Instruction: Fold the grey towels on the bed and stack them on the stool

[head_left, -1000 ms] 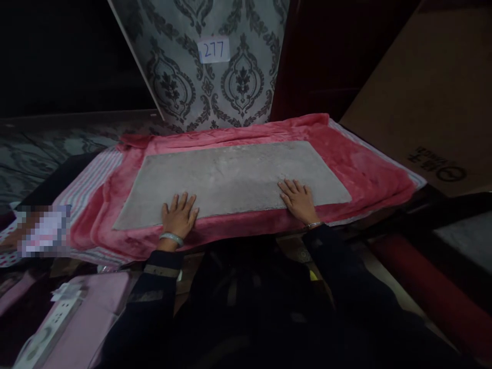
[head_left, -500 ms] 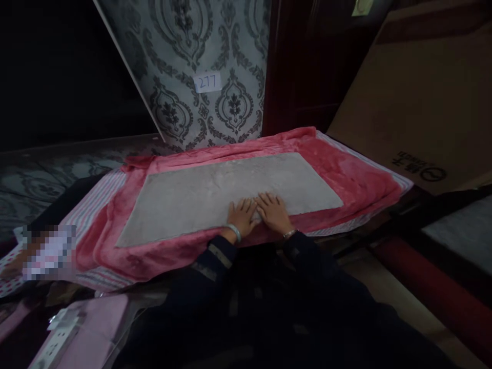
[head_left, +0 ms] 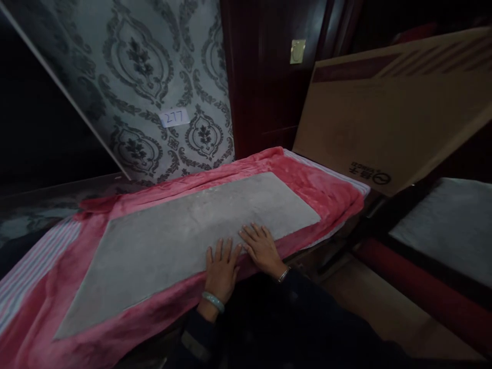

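Observation:
A grey rectangular piece of cloth (head_left: pixel 165 241) lies spread on a pink plush blanket (head_left: pixel 307 189). My left hand (head_left: pixel 222 271), with a pale bangle at the wrist, rests palm down on the cloth's near edge, fingers spread. Beside it to the right, my right hand (head_left: pixel 262 248) lies flat on the same edge, its fingers also apart and a thin bracelet at the wrist. Neither hand grips anything. Under the blanket, striped fabric (head_left: pixel 42 256) shows at the left side and far right corner.
A large cardboard sheet or box (head_left: pixel 384 113) leans behind the right end. Patterned wallpaper (head_left: pixel 154 66) bears a paper label (head_left: pixel 175 117) reading 277. A dark red door or panel (head_left: pixel 261 77) stands beside it. At right, a grey surface (head_left: pixel 449 225) borders a red strip (head_left: pixel 415 287).
The view has turned to the right and come closer to the cloth. My hands have moved slightly apart, both still flat on its near edge.

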`<state>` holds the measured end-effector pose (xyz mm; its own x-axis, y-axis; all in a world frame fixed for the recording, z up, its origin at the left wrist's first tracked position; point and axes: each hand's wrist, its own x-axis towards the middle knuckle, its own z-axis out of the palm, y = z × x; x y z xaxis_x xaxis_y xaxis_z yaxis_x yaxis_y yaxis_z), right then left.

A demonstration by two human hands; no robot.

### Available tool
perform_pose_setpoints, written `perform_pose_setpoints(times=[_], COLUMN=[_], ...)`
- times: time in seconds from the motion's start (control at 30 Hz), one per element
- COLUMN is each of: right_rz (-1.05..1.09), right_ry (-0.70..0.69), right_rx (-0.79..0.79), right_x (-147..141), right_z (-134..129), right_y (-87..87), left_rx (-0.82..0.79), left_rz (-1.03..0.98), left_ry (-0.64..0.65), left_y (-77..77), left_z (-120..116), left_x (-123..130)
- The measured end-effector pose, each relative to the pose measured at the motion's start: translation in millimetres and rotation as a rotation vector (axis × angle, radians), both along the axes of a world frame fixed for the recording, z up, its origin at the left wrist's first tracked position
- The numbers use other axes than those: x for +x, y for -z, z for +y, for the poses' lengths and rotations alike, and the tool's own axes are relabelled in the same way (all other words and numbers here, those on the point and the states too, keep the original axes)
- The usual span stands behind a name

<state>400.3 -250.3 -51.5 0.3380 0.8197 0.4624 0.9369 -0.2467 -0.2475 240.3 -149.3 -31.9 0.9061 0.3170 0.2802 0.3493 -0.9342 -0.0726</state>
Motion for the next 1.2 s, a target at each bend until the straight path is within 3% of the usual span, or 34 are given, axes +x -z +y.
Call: perform_pose_setpoints(times=[0.3,0.43,0.63,0.8,0.97,1.2], right_rz=[0.026,0.088,0.23,0.254,0.216,0.171], right_ry=[-0.016,-0.124,-0.246,-0.26,-0.224,-0.208], right_rx=[0.062,0.089,0.123,0.152,0.177,0.287], right_x=[-1.9,20.5,48.8,50.0,46.1,39.3], right_z=[-19.0,-24.7,-29.2,-28.6,-27.9,-26.2], right_y=[5.8,2.6,7.0,11.8,12.9,13.7], left_rx=[0.069,0.017,-0.145,-0.156,-0.117,-0.079], left_rz=[-0.028,-0.043,-0.071,-0.072,-0.069,-0.163], left_ry=[0.012,0.02,0.097,0.06,0.115,0.178], left_y=[3.6,-9.9,-27.2,-23.1,-19.0,0.2], left_z=[-3.8,-3.6,-3.3,-4.8,-3.0,-0.8], left_x=[-8.6,-2.1,29.8,43.7,44.9,43.8])
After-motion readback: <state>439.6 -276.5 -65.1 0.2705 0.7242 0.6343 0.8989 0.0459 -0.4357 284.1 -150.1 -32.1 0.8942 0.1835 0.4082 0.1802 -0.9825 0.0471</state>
